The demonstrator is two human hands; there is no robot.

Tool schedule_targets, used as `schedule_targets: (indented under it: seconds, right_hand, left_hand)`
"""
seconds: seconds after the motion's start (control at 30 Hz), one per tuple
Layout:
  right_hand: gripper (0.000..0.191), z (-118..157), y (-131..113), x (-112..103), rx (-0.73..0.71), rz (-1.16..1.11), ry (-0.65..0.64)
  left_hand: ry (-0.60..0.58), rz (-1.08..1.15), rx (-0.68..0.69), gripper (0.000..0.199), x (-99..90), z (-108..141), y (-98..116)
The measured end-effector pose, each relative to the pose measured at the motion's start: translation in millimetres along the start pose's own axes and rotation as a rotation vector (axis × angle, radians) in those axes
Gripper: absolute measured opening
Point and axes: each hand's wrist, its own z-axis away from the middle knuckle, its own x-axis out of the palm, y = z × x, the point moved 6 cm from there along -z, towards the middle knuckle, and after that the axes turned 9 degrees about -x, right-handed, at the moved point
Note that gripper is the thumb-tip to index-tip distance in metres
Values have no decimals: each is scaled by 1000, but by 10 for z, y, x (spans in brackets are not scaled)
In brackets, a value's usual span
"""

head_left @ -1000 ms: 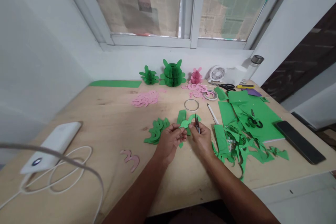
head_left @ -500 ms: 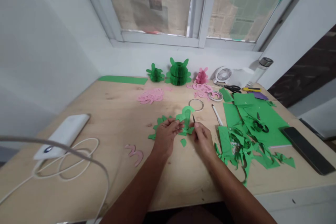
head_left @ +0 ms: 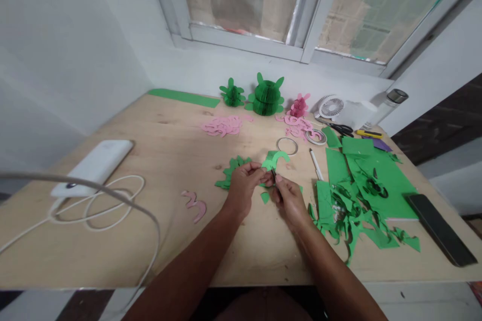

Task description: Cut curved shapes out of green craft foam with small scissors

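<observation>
Pinched in my left hand (head_left: 244,183) is a green paper cutout (head_left: 276,159) with a wavy, curved outline, raised over the middle of the table. My right hand (head_left: 289,194) is closed around small scissors (head_left: 273,173); only their dark, narrow blades show, at the lower edge of the paper, and the handles are hidden in the fingers. Several cut green pieces (head_left: 228,174) lie in a heap beside my left hand. A small green scrap (head_left: 265,197) rests on the wood between my wrists.
Green scraps (head_left: 350,205) and sheets (head_left: 399,180) spread on the right, near a phone (head_left: 440,228). A white pen (head_left: 316,164) and tape ring (head_left: 286,146) lie ahead. Pink cutouts (head_left: 224,125) and paper figures (head_left: 267,98) stand farther back. A cable (head_left: 150,210) loops at left.
The scissors have moved left from beside the green paper to its lower edge. The paper has turned in my left hand, its curved end now pointing right. The camera view has shifted.
</observation>
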Motion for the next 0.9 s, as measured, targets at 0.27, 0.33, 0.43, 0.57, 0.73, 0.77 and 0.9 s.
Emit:
schedule_targets:
  seconds: [0.27,0.33,0.43,0.57,0.73,0.77,0.9]
  right_hand:
    - [48,11,-30,29,80,-54,13]
    - [47,12,-36,32,83,-63,10]
    - [48,19,-42,31,107,-63,15]
    - [50,27,-49,39,143,-73,15]
    - [50,35,-56,48,153,-80,10]
    - [49,37,-55,48,154,-80,9]
    - [49,42,-46,46,154,-83,6]
  left_hand:
    - [6,16,-4,17,-2,7,18]
    - [-6,12,-10,16,-4,0,18]
    - [-23,6,-19,15,-3,-12,20]
    - [-26,-2,-30,14,-5,-22,26]
    - [-41,-26,-31,11,-5,-23,39]
    - [-43,-32,-32,11,-6,-23,40]
    - [-36,-44,-30,9,-18,-27,48]
